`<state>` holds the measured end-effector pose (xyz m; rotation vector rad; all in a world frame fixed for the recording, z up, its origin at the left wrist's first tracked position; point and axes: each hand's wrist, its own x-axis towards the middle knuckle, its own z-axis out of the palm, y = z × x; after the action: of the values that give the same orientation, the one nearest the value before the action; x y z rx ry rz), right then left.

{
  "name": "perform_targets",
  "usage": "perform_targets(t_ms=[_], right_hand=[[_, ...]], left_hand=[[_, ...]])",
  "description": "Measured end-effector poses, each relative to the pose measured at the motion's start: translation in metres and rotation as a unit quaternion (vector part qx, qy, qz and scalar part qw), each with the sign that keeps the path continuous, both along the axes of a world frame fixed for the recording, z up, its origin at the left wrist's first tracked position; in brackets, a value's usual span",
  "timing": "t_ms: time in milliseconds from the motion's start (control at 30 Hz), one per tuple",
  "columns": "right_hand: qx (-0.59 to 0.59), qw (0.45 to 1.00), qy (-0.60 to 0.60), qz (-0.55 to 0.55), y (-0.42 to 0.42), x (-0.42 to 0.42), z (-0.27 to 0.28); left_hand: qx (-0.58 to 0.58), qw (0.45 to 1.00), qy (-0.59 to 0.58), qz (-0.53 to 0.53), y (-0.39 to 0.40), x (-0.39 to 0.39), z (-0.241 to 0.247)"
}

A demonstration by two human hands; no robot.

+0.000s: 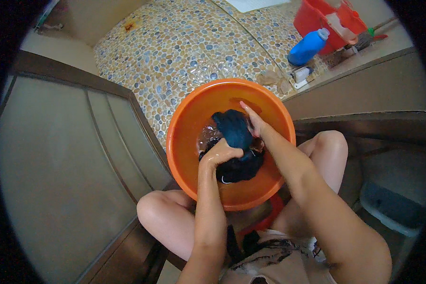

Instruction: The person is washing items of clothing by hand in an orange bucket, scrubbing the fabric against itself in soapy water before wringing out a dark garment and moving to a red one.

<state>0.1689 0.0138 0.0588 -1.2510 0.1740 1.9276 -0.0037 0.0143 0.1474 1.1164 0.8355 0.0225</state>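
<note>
Wet dark garments lie bunched in an orange plastic basin (pixel 184 163) with sudsy water (pixel 208 134). My left hand (pixel 222 152) grips a dark teal cloth (pixel 234 129), its thumb pressed across the lower end. At the right of that cloth is my right hand (pixel 254 122), fingers stretched forward and the palm turned inward against its edge. Beneath both hands sits a black garment (pixel 243 168) with a thin white line on it. The underside of the cloth and part of the right hand's grip are hidden.
Beyond the basin spreads a pebble-patterned floor (pixel 170 49). A blue bottle (pixel 307 48), a scrub brush (pixel 301 76) and a red bucket (pixel 314 21) stand at the far right. A framed door panel (pixel 67 142) borders the left, a brown door frame (pixel 362 85) the right.
</note>
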Motion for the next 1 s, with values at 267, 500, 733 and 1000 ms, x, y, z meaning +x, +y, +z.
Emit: perform_targets(t_ms=[267,500,733,1000], right_hand=[[0.141,0.984,0.106,-0.030,0.009,0.009,0.016],[0.151,0.968,0.163,-0.114,-0.005,-0.026,0.057],[0.190,0.940,0.186,-0.214,-0.041,-0.040,0.083],[0.346,0.682,-0.527,0.370,-0.044,-0.080,0.094]], left_hand=[[0.432,0.804,0.386,-0.136,0.008,-0.008,0.014],[-0.408,0.784,0.051,0.465,-0.002,0.008,-0.047],[-0.322,0.647,-0.431,0.540,-0.008,0.018,-0.065],[-0.374,0.736,-0.313,0.469,-0.006,-0.013,-0.121]])
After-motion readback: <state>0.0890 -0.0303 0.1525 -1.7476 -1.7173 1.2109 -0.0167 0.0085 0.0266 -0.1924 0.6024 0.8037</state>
